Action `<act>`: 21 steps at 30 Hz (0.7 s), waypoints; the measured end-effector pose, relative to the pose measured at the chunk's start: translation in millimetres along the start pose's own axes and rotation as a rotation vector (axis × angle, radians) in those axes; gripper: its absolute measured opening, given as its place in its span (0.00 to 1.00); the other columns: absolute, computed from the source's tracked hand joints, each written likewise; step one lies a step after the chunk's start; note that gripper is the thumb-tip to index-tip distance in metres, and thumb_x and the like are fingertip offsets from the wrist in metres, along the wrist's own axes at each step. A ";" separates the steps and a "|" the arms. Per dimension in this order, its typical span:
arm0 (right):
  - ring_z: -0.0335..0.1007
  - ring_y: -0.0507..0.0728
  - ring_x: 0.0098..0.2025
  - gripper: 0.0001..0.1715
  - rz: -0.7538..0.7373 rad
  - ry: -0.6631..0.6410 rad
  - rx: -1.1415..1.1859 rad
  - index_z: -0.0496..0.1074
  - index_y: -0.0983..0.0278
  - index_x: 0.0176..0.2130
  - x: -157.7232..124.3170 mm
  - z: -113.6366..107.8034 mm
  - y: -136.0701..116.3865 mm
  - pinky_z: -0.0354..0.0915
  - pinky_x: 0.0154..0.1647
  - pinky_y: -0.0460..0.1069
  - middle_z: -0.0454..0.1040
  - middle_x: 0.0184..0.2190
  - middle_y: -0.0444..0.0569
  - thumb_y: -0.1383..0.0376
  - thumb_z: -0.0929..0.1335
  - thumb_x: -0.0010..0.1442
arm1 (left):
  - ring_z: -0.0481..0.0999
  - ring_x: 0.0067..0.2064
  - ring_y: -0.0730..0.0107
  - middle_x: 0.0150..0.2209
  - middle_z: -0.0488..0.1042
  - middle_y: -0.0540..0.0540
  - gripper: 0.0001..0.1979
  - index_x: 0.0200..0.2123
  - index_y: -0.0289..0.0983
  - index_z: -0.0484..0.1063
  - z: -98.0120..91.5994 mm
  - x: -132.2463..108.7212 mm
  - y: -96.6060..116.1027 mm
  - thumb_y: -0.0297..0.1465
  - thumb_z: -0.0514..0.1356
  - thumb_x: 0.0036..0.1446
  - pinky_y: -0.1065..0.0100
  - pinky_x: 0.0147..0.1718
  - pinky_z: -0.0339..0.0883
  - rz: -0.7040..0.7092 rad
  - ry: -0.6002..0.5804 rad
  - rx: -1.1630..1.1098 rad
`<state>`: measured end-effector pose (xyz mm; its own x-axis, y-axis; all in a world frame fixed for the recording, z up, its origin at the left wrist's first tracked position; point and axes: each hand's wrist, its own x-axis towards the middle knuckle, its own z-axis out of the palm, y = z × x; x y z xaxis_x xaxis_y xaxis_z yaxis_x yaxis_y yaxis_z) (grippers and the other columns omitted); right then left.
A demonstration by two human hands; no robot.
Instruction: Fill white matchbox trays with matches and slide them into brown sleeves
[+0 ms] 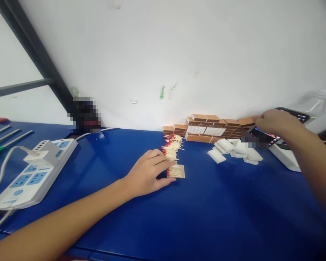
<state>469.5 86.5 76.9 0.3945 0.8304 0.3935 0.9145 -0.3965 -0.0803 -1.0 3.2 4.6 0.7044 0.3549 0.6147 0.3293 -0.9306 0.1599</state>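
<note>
My left hand (pixel 149 172) rests on the blue table, its thumb and fingers closed around a small white matchbox tray (pixel 181 172) with red-tipped matches inside. Just behind the tray lies a long loose pile of matches (pixel 174 146), heads toward the left. At the right, my right hand (pixel 273 121) reaches past a phone (pixel 264 137), fingers curled at a brown matchbox (pixel 246 122) by the end of the stack. Its fingertips are partly hidden. The stacked brown matchboxes (pixel 228 125) stand against the wall, some showing white ends.
Several empty white trays (pixel 235 146) lie in a heap before the stack. A white stand (pixel 286 159) is under the phone. At the left are a white power strip (pixel 40 177) with a cable and screwdriver-like tools (pixel 12 139). A dark frame post (pixel 43 54) leans there.
</note>
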 end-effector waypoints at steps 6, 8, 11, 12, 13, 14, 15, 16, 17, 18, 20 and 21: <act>0.74 0.66 0.41 0.22 0.182 -0.258 -0.116 0.84 0.76 0.42 -5.1 -4.2 -16.6 0.57 0.37 0.56 0.79 0.42 0.75 0.59 0.69 0.66 | 0.77 0.45 0.59 0.45 0.83 0.43 0.19 0.55 0.36 0.77 -1.2 0.7 -0.3 0.41 0.66 0.67 0.57 0.46 0.72 -0.012 -0.015 0.004; 0.74 0.66 0.41 0.24 0.185 -0.293 -0.126 0.84 0.75 0.41 -9.8 -6.7 -20.2 0.58 0.37 0.56 0.80 0.39 0.73 0.57 0.68 0.67 | 0.77 0.46 0.59 0.45 0.83 0.43 0.19 0.55 0.36 0.77 -1.2 0.7 -1.0 0.41 0.66 0.67 0.57 0.46 0.72 -0.011 -0.020 0.004; 0.73 0.68 0.44 0.27 0.165 -0.291 -0.144 0.84 0.76 0.46 -16.3 -7.4 -24.7 0.57 0.39 0.56 0.79 0.44 0.74 0.55 0.67 0.69 | 0.77 0.46 0.60 0.44 0.83 0.43 0.19 0.54 0.35 0.77 -0.4 0.8 -1.6 0.41 0.66 0.67 0.57 0.47 0.72 -0.001 -0.009 0.003; 0.73 0.68 0.46 0.28 0.156 -0.281 -0.151 0.83 0.76 0.48 -17.8 -7.1 -25.9 0.57 0.40 0.57 0.78 0.47 0.75 0.54 0.66 0.70 | 0.77 0.45 0.60 0.44 0.83 0.43 0.18 0.53 0.35 0.77 -0.2 0.8 -1.4 0.41 0.66 0.67 0.57 0.47 0.72 0.002 -0.004 0.004; 0.72 0.69 0.47 0.29 0.151 -0.271 -0.158 0.82 0.77 0.49 -19.1 -7.0 -26.8 0.57 0.41 0.57 0.78 0.48 0.76 0.54 0.65 0.71 | 0.77 0.45 0.60 0.44 0.83 0.43 0.18 0.53 0.34 0.77 0.0 0.9 -1.1 0.41 0.66 0.67 0.57 0.47 0.72 0.004 -0.002 0.006; 0.72 0.69 0.48 0.32 0.150 -0.260 -0.164 0.82 0.78 0.50 -20.4 -7.4 -27.5 0.56 0.41 0.58 0.77 0.48 0.77 0.53 0.64 0.72 | 0.77 0.45 0.60 0.43 0.83 0.42 0.18 0.53 0.34 0.77 0.0 1.0 -0.6 0.41 0.65 0.67 0.57 0.47 0.72 0.005 0.000 0.010; 0.72 0.70 0.49 0.34 0.156 -0.250 -0.170 0.81 0.80 0.51 -22.3 -8.6 -28.1 0.56 0.41 0.58 0.77 0.48 0.79 0.51 0.63 0.72 | 0.76 0.45 0.60 0.43 0.83 0.42 0.19 0.53 0.34 0.77 -0.2 1.0 0.0 0.41 0.65 0.67 0.58 0.46 0.72 0.005 0.000 0.015; 0.72 0.71 0.49 0.37 0.170 -0.232 -0.181 0.79 0.82 0.52 -25.3 -10.8 -29.0 0.56 0.40 0.58 0.76 0.48 0.81 0.50 0.63 0.72 | 0.76 0.45 0.59 0.43 0.83 0.42 0.19 0.53 0.34 0.77 -0.6 1.1 0.5 0.41 0.65 0.68 0.58 0.46 0.72 0.007 -0.001 0.020; 0.72 0.72 0.50 0.38 0.188 -0.203 -0.197 0.78 0.84 0.52 -30.1 -14.0 -30.4 0.56 0.40 0.59 0.76 0.48 0.82 0.50 0.62 0.72 | 0.76 0.45 0.59 0.43 0.83 0.42 0.19 0.53 0.33 0.77 -1.2 1.2 0.8 0.41 0.64 0.68 0.58 0.46 0.72 0.010 0.000 0.026; 0.73 0.73 0.49 0.38 0.196 -0.160 -0.215 0.78 0.84 0.52 -37.4 -17.9 -33.0 0.56 0.39 0.59 0.76 0.47 0.83 0.50 0.62 0.73 | 0.76 0.46 0.59 0.43 0.82 0.42 0.19 0.54 0.33 0.77 -2.0 1.3 0.9 0.41 0.64 0.68 0.57 0.46 0.72 0.014 0.000 0.034; 0.75 0.73 0.45 0.31 0.156 -0.017 -0.223 0.80 0.79 0.50 -60.8 -26.9 -43.3 0.57 0.36 0.59 0.78 0.44 0.80 0.53 0.63 0.72 | 0.76 0.46 0.59 0.42 0.82 0.42 0.19 0.54 0.32 0.76 -3.8 1.7 0.3 0.41 0.63 0.69 0.57 0.47 0.72 0.021 -0.003 0.055; 0.76 0.71 0.42 0.26 0.073 0.073 -0.184 0.81 0.74 0.47 -77.0 -30.9 -51.4 0.58 0.35 0.58 0.80 0.41 0.74 0.55 0.64 0.72 | 0.76 0.46 0.58 0.42 0.82 0.41 0.19 0.54 0.32 0.76 -4.6 2.0 -0.4 0.40 0.62 0.70 0.57 0.47 0.72 0.023 -0.006 0.065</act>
<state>389.3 30.8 79.0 0.4452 0.7692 0.4584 0.8495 -0.5247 0.0554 -2.6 3.8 9.3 0.7157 0.3346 0.6131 0.3533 -0.9306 0.0954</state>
